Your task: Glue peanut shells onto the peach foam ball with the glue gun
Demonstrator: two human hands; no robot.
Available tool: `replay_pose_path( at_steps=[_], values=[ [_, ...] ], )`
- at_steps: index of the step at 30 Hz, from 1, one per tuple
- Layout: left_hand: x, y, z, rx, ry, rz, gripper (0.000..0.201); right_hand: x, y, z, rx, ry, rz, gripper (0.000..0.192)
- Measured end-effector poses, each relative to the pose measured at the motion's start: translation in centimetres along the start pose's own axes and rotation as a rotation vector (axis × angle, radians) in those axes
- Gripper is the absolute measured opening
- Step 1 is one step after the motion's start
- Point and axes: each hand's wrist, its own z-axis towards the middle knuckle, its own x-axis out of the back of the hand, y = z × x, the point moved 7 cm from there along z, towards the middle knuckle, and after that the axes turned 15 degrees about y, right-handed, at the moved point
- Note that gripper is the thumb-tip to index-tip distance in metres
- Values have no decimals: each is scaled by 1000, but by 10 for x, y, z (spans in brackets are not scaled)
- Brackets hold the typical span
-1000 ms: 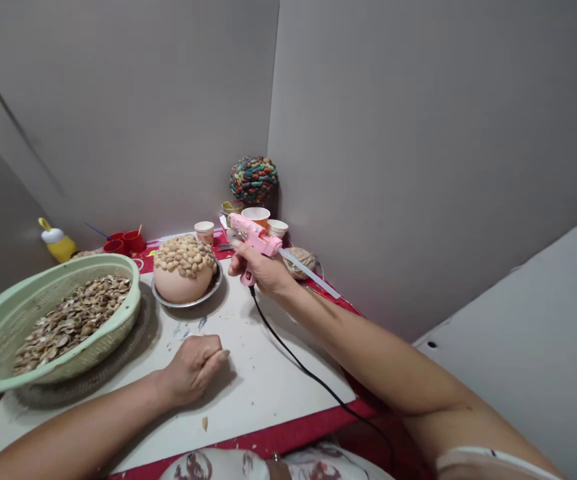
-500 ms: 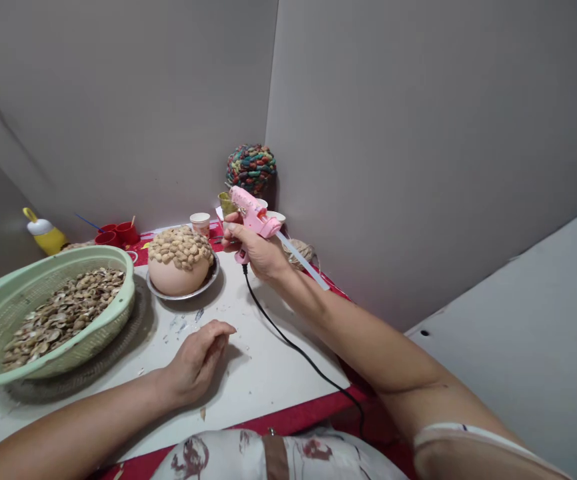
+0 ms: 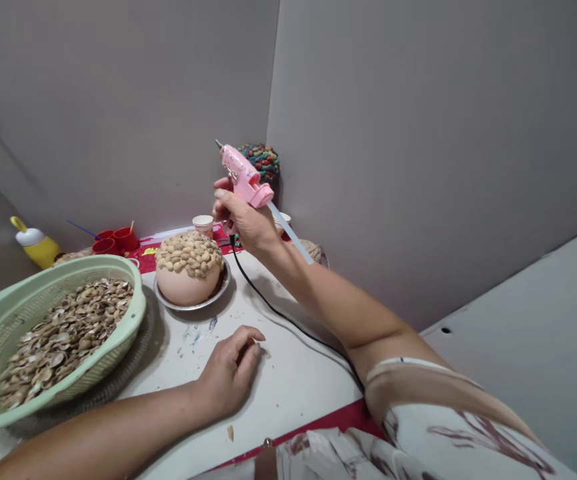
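The right hand [image 3: 243, 223] is closed around the grip of a pink glue gun [image 3: 241, 177], held up in the air above the far edge of the table [image 3: 293, 380], its metal tip pointing up and to the left and a clear glue stick [image 3: 288, 233] jutting out of its back. A black cord [image 3: 288, 320] runs from the grip down across the tabletop toward the person's lap. Just below the gun, near the far edge, a round peach-coloured ball [image 3: 188, 270] half covered in glued shells sits in a metal dish [image 3: 218, 293]. The left hand [image 3: 231, 373] rests loosely curled on the table near the front edge, fingertips touching the surface, holding nothing that can be seen. At the left edge a green basket [image 3: 133, 280] full of loose shells stands on a woven mat. Small red and paper cups, a yellow bottle [image 3: 35, 243] and a multicoloured ball line the back. The likely risks: the raised hot tip could drip glue onto the table or the wrist, and the slack cord could snag the dish or drag across the left hand as the gun moves. Compared with a second ago, the gun is lifted higher and tilted more steeply, and the left hand has opened from a fist and slid right.
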Motion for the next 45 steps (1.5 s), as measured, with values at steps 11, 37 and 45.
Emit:
replay_pose_path(
  at_steps=[11, 37, 45],
  values=[
    [15, 10, 10, -170, 30, 234, 19, 37, 18, 0, -119, -53, 61, 29],
    [52, 9, 55, -721, 240, 1009, 21, 42, 47, -28, -231, -74, 17, 33],
    [80, 32, 46, -516, 424, 611, 6, 42, 30, -33, -220, -105, 61, 41]
  ],
)
